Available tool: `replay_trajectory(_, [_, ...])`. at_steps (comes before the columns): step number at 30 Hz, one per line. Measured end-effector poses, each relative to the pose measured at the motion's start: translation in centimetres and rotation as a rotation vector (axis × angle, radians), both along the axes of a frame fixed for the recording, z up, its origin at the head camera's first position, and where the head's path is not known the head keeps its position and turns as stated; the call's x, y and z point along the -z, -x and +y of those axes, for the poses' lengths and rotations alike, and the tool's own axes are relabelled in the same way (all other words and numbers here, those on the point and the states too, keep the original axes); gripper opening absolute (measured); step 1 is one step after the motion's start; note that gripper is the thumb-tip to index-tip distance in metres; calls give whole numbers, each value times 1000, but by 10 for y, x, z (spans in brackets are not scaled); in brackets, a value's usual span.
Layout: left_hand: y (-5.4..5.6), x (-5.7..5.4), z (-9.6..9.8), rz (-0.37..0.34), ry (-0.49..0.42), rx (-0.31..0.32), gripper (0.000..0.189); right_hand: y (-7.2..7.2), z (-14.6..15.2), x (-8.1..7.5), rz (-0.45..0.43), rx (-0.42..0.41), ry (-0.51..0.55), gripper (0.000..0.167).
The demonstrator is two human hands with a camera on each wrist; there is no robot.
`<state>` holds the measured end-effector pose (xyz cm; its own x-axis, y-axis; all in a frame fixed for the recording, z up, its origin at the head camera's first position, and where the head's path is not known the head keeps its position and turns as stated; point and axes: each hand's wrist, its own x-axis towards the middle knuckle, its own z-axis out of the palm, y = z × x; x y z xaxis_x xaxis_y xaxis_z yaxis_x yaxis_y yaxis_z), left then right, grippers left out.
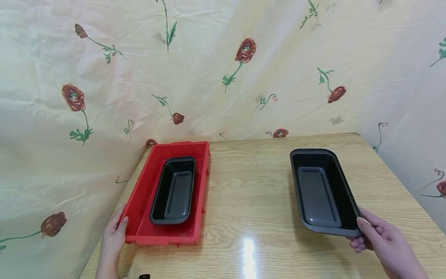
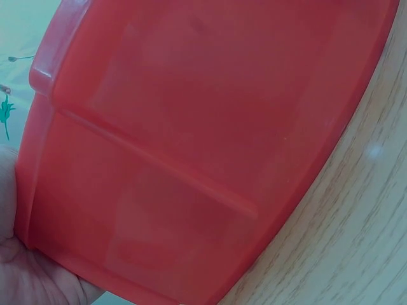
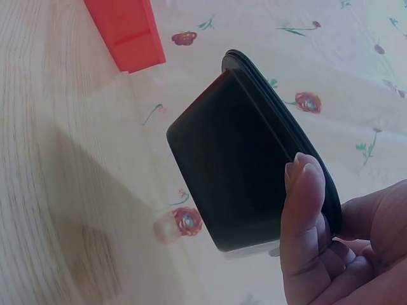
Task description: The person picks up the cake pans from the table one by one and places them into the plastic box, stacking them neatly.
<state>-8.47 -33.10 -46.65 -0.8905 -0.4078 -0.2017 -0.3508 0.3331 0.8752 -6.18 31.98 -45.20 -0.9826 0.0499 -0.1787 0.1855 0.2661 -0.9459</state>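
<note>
A black loaf pan (image 1: 318, 193) is held up off the table on the right side. My right hand (image 1: 385, 240) pinches its near right corner, thumb on the rim and fingers underneath; the right wrist view shows the pan's dark outer side (image 3: 235, 159) above the table. At the left, a red plastic tray (image 1: 139, 228) has a second black loaf pan (image 1: 179, 193) lying in it. My left hand (image 1: 113, 236) grips the tray's near left corner, with the thumb over the rim. In the left wrist view the tray's outer wall (image 2: 191, 127) fills most of the picture.
The wooden table (image 1: 251, 186) spreads between the tray and the raised pan. A flower-patterned cloth (image 1: 209, 69) hangs behind and along both sides. A small dark object (image 1: 144, 276) shows at the bottom edge near the left forearm.
</note>
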Motion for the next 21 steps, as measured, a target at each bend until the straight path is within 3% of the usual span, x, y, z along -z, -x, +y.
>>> replay_trajectory(10, [0, -1, 0, 4, -12, 3, 57, 0, -2, -1, 24, -16, -23, 56])
replay_trajectory(15, [0, -1, 0, 1, -28, -3, 57, 0, -2, 2, 53, -13, 35, 42])
replay_trajectory(21, [1, -1, 0, -6, -32, 0, 58, 1, -2, 3, 65, -23, 84, 41])
